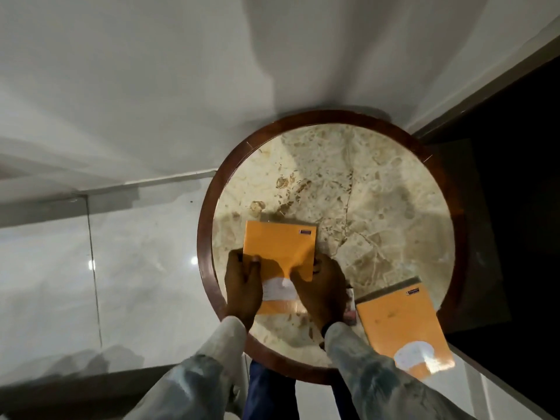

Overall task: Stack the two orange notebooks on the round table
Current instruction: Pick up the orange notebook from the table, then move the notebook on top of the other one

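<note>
One orange notebook (280, 253) with a white label lies on the round table (363, 189), on its near left part. My left hand (242, 287) grips its left edge, thumb on the cover. My right hand (321, 287) holds its right edge, fingers over the lower right corner. A second orange notebook (400, 325), also white-labelled, lies tilted at the table's near right, and its near end overhangs the wooden rim. The two notebooks are apart, not touching.
The table has a marble top and a dark wooden rim (206, 234). A small dark object (350, 307) lies between the notebooks, partly hidden by my right hand. White walls stand behind, glossy floor tiles (91, 268) to the left, and a dark area (515, 177) to the right.
</note>
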